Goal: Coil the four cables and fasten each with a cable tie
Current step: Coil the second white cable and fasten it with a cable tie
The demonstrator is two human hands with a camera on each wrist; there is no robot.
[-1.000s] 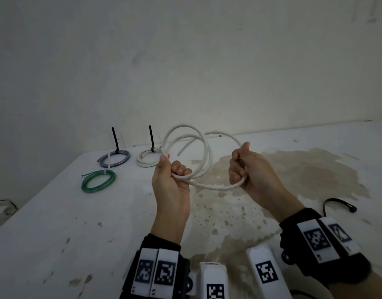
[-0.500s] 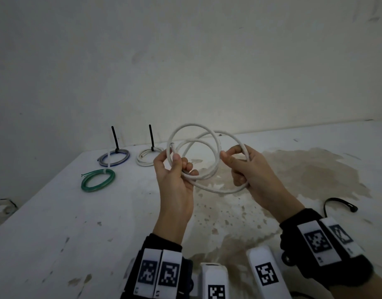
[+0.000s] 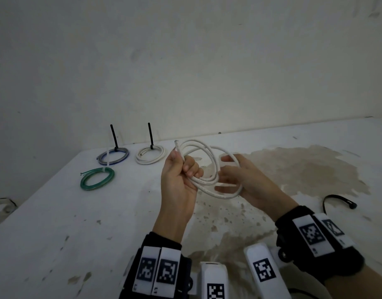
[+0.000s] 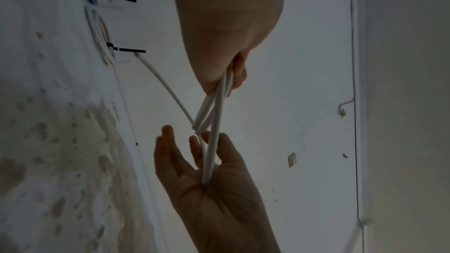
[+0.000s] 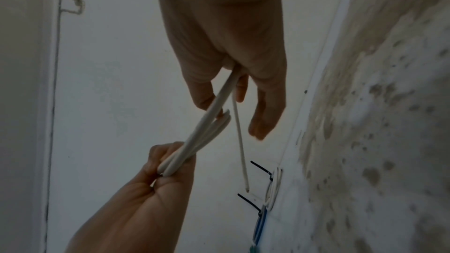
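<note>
Stained table [image 3: 56, 223]: left hand [image 3: 179, 180] clenches white cable [image 3: 209, 167] loops; right hand [image 3: 244, 180], fingers released, steadies coil; tie [image 3: 339, 201] near.

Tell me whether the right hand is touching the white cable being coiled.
Touching. In the left wrist view the white cable lies across the palm of the right hand, its fingers straight.

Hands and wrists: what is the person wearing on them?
The hands, left hand and right hand, are bare, with no gloves. Each wrist wears a black wrist band carrying white blocks printed with black-and-white square code markers. More white blocks with the same markers stick out below the wrists. No sleeves show.
</note>
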